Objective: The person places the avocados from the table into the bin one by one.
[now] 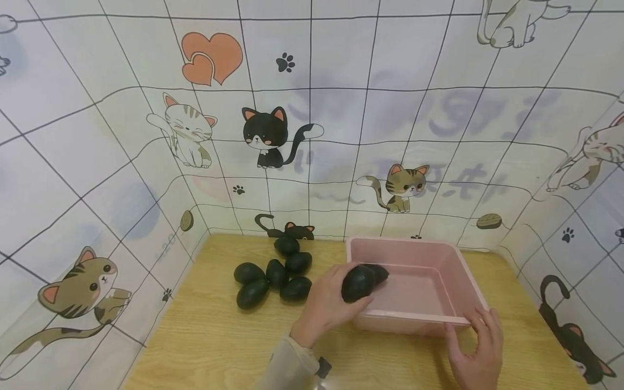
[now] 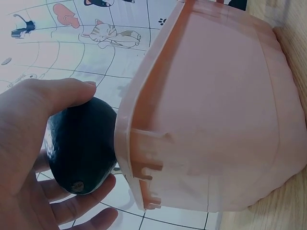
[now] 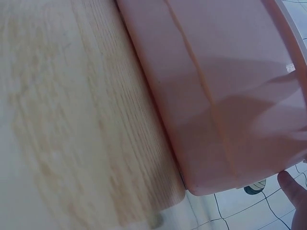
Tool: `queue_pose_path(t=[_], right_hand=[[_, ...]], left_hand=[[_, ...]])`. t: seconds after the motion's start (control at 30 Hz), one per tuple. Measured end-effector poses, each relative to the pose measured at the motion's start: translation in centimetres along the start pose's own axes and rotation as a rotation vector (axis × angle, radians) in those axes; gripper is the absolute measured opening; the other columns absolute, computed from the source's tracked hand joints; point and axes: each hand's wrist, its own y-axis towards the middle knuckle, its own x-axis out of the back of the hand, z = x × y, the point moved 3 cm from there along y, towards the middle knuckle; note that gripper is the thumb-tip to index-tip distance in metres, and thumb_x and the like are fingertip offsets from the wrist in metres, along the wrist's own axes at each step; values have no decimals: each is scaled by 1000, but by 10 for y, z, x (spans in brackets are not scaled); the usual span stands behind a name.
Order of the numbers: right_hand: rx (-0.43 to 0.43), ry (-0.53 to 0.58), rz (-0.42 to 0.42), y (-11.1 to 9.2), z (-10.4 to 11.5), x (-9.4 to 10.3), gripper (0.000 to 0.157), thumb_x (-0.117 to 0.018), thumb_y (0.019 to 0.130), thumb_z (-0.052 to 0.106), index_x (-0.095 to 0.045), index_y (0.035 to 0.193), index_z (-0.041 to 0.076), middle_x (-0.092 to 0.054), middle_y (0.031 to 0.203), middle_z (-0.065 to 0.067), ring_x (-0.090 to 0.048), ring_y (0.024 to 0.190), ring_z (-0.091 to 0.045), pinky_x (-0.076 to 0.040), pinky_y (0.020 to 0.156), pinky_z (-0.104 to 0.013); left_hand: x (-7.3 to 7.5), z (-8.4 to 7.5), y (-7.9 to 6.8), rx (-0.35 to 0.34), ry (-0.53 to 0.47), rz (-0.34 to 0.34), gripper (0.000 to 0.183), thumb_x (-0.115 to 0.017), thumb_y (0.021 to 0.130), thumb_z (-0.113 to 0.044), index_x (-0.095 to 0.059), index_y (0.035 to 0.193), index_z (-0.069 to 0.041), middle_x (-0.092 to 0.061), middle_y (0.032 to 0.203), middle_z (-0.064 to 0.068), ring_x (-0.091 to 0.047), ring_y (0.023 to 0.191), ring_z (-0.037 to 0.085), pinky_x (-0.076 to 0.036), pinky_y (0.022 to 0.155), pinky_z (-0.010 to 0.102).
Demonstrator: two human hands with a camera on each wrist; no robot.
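My left hand [image 1: 327, 299] grips a dark green avocado [image 1: 357, 284] at the left front of a pink plastic bin [image 1: 407, 320]. In the left wrist view the thumb lies over the top of this avocado, fingers curl beneath, and its side overlaps the bin's rim. Behind it, another dark avocado [image 1: 380, 274] shows partly inside the bin. At the front right corner my right hand [image 1: 479, 346] holds the bin's rim, fingers over the edge and thumb on the outer front. The right wrist view catches only part of that hand beside the bin wall.
Several loose avocados [image 1: 252, 294] lie grouped on the wooden table [image 1: 205, 336], left of the bin. Behind and on both sides stand walls covered with a white cat-print sheet [image 1: 336, 119], and the bin's back lies near the rear wall.
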Motion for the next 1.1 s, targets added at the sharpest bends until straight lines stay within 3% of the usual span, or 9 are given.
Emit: queue_pose_path(t=[0.67, 1.1], right_hand=[[-7, -12, 12, -1, -1, 0, 74, -75, 93, 58, -71, 109, -13, -64, 128, -37, -46, 152, -25, -30, 131, -36], [4, -7, 8, 0, 0, 0, 72, -76, 94, 56, -71, 108, -14, -63, 127, -38, -47, 151, -24, -30, 131, -37]], left_hand=[[-4, -7, 6, 10, -2, 29, 67, -82, 88, -52, -59, 146, -28, -69, 137, -4, -68, 121, 15, -57, 101, 39], [-11, -11, 10, -27, -1, 20, 66, -82, 88, -52, -60, 144, -26, -69, 139, -4, -68, 122, 13, -57, 101, 36]])
